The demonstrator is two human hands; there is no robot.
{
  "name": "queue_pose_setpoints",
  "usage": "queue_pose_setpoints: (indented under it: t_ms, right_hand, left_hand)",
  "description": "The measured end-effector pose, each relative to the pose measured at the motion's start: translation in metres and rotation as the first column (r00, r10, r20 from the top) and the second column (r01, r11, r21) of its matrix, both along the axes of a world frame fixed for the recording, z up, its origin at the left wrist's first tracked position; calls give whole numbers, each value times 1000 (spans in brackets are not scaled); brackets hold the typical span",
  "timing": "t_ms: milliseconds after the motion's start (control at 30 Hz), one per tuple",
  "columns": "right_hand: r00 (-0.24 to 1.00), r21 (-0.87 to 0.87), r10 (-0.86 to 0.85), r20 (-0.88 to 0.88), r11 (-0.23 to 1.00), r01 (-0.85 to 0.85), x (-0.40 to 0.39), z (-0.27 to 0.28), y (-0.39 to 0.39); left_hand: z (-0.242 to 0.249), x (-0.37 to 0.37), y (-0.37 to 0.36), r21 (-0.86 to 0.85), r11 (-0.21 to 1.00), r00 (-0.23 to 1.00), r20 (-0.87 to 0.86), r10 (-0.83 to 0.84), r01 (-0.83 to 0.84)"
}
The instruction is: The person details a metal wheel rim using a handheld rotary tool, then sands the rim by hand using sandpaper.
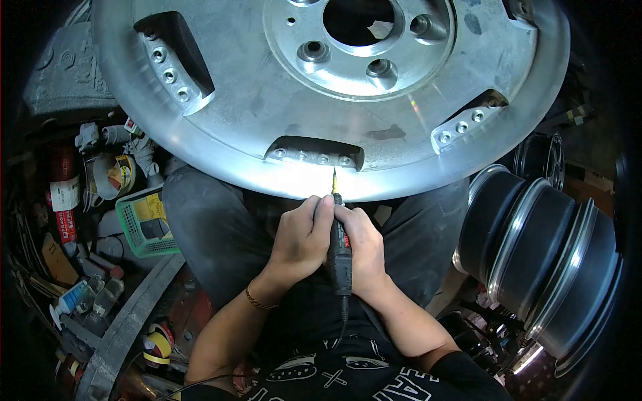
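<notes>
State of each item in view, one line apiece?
Large round silver metal wheel, face showing, partly out of frame.
Slim black corded tool, gripped, tip near wheel pocket; running unclear.
Left hand, closed on tool.
Right hand, closed on tool.
Green plastic basket, open-topped, loaded.
Silver-rimmed black wheels, tilted, lined up.

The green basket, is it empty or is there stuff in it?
Not empty: a yellow thing and a dark thing lie in the green basket; I can't tell what they are.

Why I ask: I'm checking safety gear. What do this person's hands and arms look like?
The left hand and right hand are gloveless. A gold-coloured, braided-looking bracelet circles the left wrist; the right wrist shows none. Forearms are bare below the short sleeves of a black top.
</notes>
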State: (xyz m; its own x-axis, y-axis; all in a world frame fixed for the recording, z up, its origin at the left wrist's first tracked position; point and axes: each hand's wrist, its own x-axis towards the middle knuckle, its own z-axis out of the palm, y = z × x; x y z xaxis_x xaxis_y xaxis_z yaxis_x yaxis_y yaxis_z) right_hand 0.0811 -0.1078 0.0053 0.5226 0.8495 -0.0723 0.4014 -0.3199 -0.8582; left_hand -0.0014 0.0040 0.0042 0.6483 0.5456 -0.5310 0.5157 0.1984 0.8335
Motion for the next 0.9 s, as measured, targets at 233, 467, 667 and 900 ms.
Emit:
queue_pose_setpoints:
  t_ms: [233, 467, 667, 900]
  right_hand:
    - [999, 10, -17, 26, 1000, 17, 1, -2, -2]
    - [998, -7, -24, 57, 1000, 24, 0, -3, -4]
    - [993, -6, -47, 109, 999, 48, 3, -2, -8]
    - [985, 8, -51, 163, 999, 50, 7, -2, -12]
  left_hand:
    - [0, 3, -2, 65, 998, 1000, 11, -23, 22]
    - [-4, 4, -5, 75, 997, 999, 42, -11, 7]
    - [-5, 10, -6, 55, 996, 994, 86, -68, 63]
    - [-9, 14, -9, 37, 996, 985, 146, -88, 83]
